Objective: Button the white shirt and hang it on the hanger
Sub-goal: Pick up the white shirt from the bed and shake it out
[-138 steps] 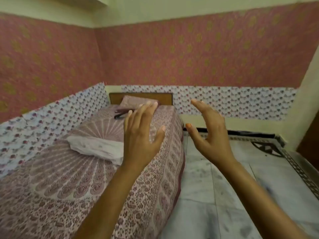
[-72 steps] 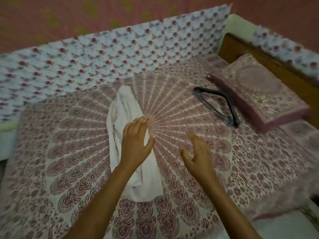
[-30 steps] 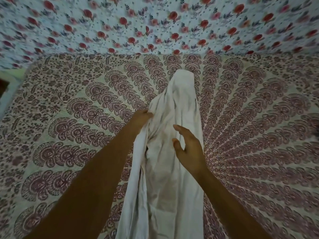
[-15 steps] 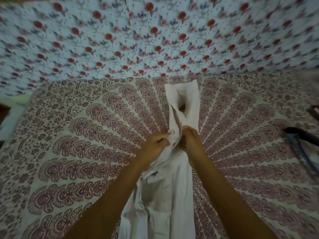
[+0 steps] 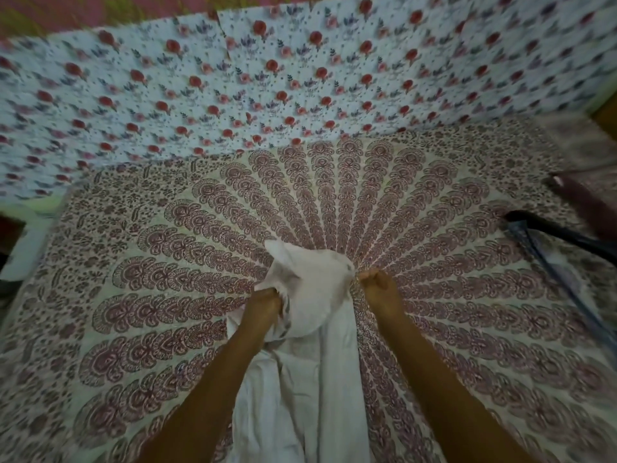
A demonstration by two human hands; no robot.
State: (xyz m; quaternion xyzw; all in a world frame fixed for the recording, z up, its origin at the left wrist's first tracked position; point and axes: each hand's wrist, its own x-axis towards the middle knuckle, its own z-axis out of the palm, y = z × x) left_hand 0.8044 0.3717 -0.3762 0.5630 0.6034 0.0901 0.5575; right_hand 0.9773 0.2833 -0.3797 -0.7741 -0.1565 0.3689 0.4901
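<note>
Hands are gripping the white shirt (image 5: pixel 310 295) on the patterned bedspread (image 5: pixel 167 262): left hand (image 5: pixel 263 304) and right hand (image 5: pixel 377 285) each fisting an upper edge. Soft, light cloth is likely handling limply; hanger (image 5: pixel 561 242) is lying well apart.

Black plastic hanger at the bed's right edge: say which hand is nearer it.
Right. The right hand grips the white shirt on the hanger's side; the left hand grips its far edge.

white shirt (image 5: pixel 310 345): crumpled, long bunched strip on patterned bedspread (image 5: pixel 133 295), top end gathered up, rumpled | hanger (image 5: pixel 564 248): dark, lying flat on bedspread, well apart to shirt's right, partly cut off by frame edge
</note>
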